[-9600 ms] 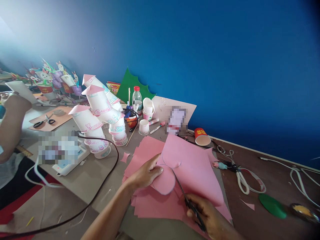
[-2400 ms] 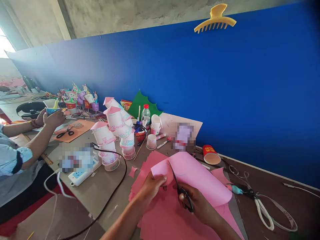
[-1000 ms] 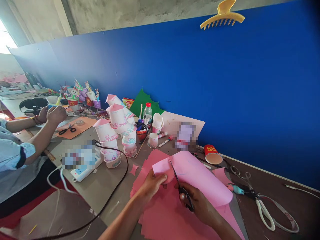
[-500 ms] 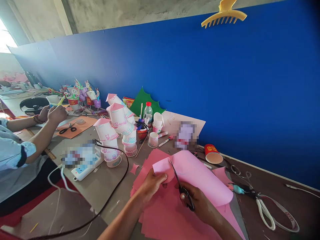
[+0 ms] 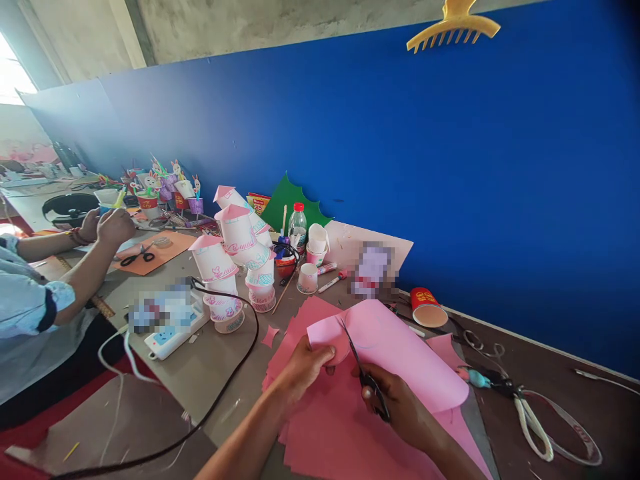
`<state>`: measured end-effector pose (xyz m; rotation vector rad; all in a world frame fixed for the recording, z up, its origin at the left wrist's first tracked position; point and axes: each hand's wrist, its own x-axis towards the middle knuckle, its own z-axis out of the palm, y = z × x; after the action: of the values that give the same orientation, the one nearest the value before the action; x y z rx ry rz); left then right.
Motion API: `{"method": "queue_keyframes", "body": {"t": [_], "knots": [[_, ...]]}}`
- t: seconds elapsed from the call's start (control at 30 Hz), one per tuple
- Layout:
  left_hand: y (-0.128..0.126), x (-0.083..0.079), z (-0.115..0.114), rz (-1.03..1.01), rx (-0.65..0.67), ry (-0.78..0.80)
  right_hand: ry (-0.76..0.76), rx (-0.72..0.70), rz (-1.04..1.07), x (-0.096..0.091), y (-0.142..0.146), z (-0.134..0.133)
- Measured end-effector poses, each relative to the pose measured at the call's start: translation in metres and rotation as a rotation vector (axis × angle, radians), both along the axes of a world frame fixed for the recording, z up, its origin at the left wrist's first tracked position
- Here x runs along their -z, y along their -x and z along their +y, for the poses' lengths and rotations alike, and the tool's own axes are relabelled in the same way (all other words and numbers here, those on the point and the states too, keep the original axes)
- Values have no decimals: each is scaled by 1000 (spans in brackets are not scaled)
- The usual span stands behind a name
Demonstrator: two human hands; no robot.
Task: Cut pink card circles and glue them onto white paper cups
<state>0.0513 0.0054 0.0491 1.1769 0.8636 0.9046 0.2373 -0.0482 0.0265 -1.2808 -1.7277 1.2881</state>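
My left hand (image 5: 311, 363) pinches the near left edge of a pink paper sheet (image 5: 405, 353), thumb on top. The sheet curls over toward the right, and a faint curved line shows on it. My right hand (image 5: 393, 400) is wrapped round the handles of black scissors (image 5: 367, 380). Their blades reach up to the sheet's edge, just right of my left fingers, with the paper at the blade tips. Beneath both hands lies a stack of darker pink paper (image 5: 330, 433).
Stacked decorated paper cups (image 5: 220, 287) with pink cone tops stand left of the paper. A power strip (image 5: 175, 333) and black cable (image 5: 253, 353) lie nearer. At far left a co-worker's hands (image 5: 113, 227) hold something. A red cup (image 5: 427, 307) and lanyard (image 5: 535, 427) lie right.
The whole view has shifted very slightly. Both hands, the scissors and the pink sheet keep nearly the same positions relative to each other.
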Motion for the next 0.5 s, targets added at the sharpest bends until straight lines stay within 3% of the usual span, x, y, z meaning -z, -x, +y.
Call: {"method": "queue_keyframes", "body": {"t": [0.27,0.5], "knots": [[-2,1,0,28,-42,53,23,17,-18,0,1,0],[-1,12,3,-105,-36,108,16,9,-38,1,0,0]]}}
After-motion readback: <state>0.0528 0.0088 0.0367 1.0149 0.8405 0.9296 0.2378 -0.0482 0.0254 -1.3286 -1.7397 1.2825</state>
